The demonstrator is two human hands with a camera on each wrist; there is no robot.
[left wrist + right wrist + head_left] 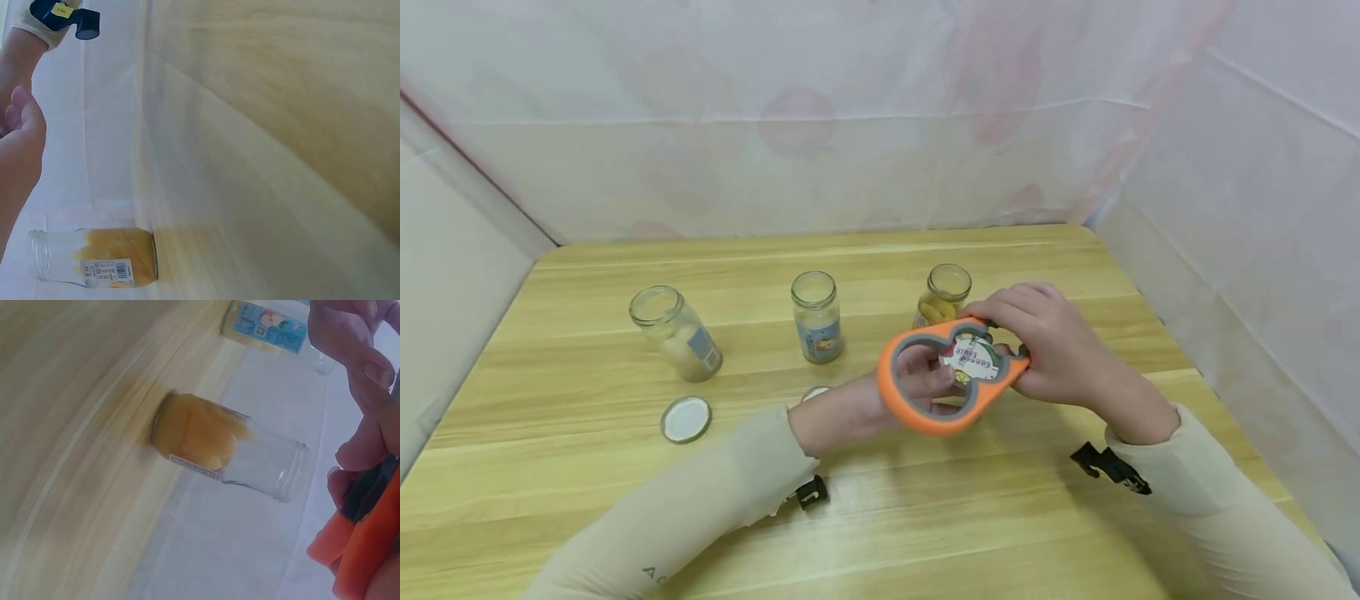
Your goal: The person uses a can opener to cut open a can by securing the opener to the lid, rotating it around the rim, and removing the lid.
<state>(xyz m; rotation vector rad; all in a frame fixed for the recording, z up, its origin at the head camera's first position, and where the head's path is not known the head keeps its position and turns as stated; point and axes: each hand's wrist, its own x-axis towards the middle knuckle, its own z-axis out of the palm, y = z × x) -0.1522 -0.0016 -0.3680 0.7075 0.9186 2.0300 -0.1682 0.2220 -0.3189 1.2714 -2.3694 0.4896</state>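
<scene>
My right hand (1060,350) grips the narrow end of an orange jar opener (917,423) with a grey inner lining, held above the table. Inside the opener's smaller opening sits a round printed lid (976,357). Reaching beneath the opener, my left hand (913,387) pinches that lid at its edge; some of its fingers are hidden. Just behind the hands stands an uncapped glass jar (938,310) of yellow fruit pieces, partly covered by the opener in the head view. The right wrist view shows this jar (206,437) whole.
Further left stand an uncapped jar with a blue label (820,335) and another with pale contents (688,346). One lid (687,419) lies inner side up on the wooden table (925,533); a second lid (815,392) is partly behind my left forearm. Pale curtains (850,167) hang around the table.
</scene>
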